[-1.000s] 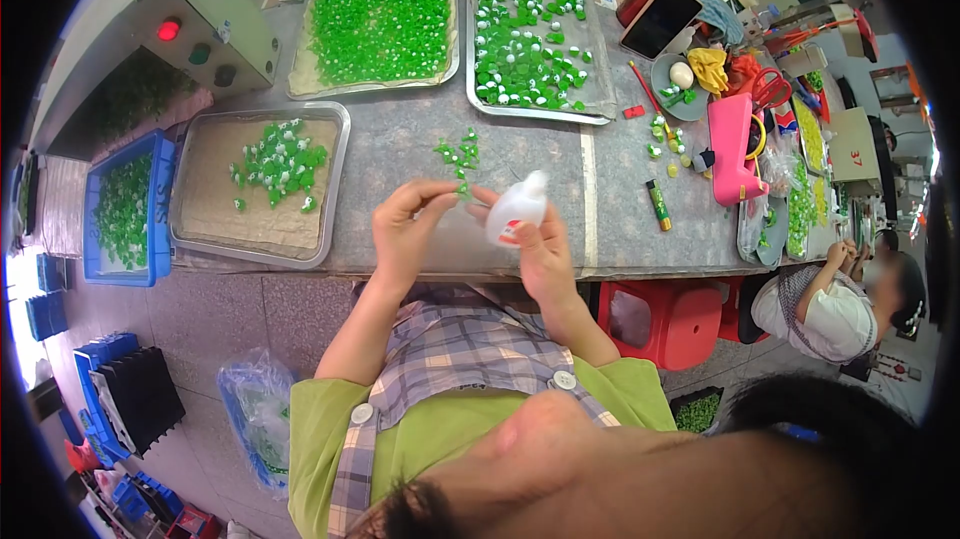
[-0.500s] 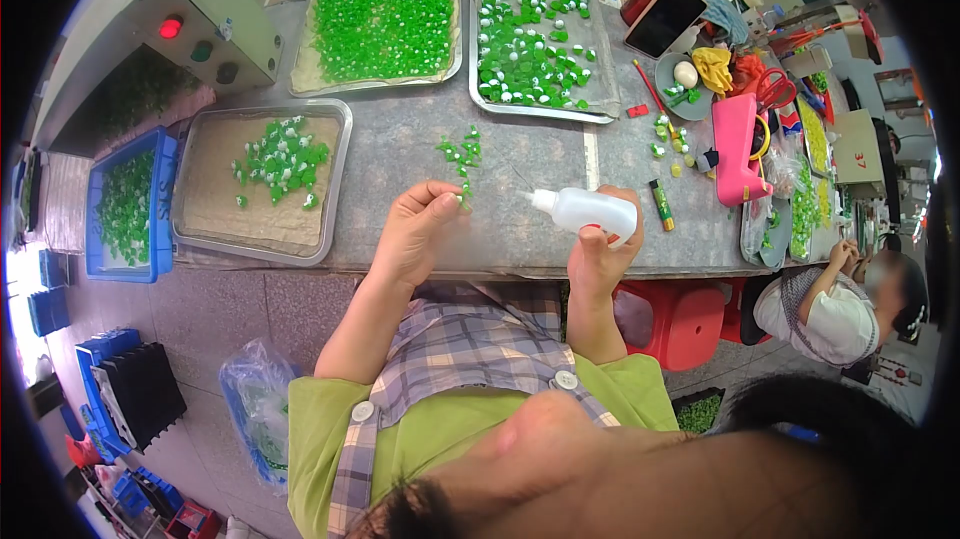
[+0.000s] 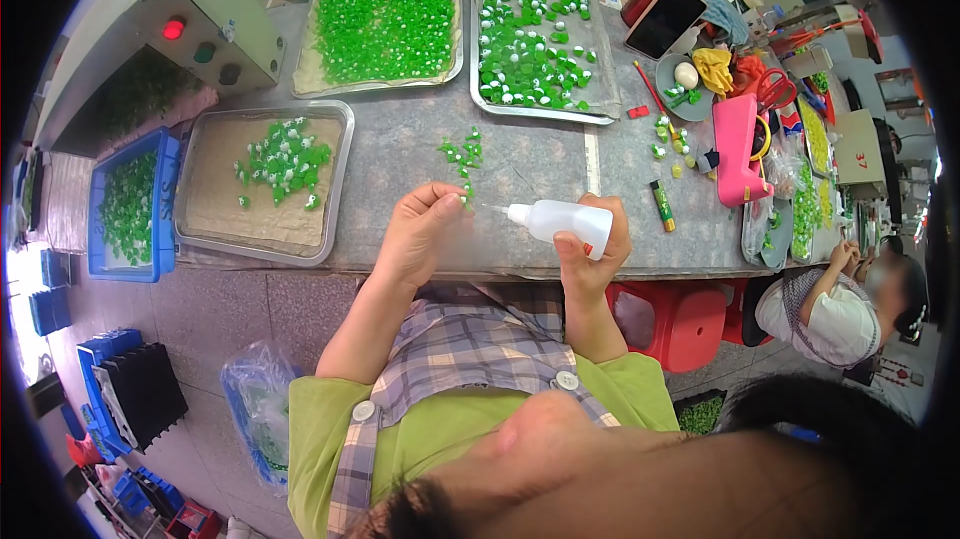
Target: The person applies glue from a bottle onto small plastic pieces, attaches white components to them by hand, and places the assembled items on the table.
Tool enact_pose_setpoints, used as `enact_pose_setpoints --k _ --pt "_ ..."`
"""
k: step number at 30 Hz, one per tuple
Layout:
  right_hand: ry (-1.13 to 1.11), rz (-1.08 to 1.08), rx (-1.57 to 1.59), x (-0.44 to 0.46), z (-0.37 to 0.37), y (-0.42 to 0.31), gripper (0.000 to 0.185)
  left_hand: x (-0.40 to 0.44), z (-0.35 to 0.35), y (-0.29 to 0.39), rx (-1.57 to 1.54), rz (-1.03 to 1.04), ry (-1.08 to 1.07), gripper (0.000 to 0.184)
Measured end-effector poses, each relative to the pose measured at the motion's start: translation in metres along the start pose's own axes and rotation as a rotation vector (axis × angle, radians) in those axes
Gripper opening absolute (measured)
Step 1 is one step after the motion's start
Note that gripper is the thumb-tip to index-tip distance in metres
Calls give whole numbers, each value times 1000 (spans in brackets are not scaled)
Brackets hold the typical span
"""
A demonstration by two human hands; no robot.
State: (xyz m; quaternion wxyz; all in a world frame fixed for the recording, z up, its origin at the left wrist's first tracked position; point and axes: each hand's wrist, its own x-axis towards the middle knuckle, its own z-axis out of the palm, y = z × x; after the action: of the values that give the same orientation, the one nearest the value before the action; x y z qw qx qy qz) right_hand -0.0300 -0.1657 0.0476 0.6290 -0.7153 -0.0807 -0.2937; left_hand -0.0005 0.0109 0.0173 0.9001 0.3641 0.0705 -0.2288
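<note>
Nearer the left hand (image 3: pixel 420 229) than half a second ago, the white bottle (image 3: pixel 562 225) has come leftward with the right hand (image 3: pixel 598 254), whose thumb and fingers wrap its body. Its nozzle points at the left fingertips, very close; whether it touches cannot be told. Left thumb and forefinger pinch a small green piece (image 3: pixel 468 192), left of the bottle. Loose green pieces (image 3: pixel 463 152) lie just beyond the left hand, while a tray (image 3: pixel 212 189) of white-and-green pieces sits to its left
</note>
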Motion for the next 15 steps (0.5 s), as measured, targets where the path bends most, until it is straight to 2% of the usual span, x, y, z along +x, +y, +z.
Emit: enact_pose_setpoints --k 15 --pt "14 6 -35 0 2 0 36 1 -1 0 0 -11 -5 12"
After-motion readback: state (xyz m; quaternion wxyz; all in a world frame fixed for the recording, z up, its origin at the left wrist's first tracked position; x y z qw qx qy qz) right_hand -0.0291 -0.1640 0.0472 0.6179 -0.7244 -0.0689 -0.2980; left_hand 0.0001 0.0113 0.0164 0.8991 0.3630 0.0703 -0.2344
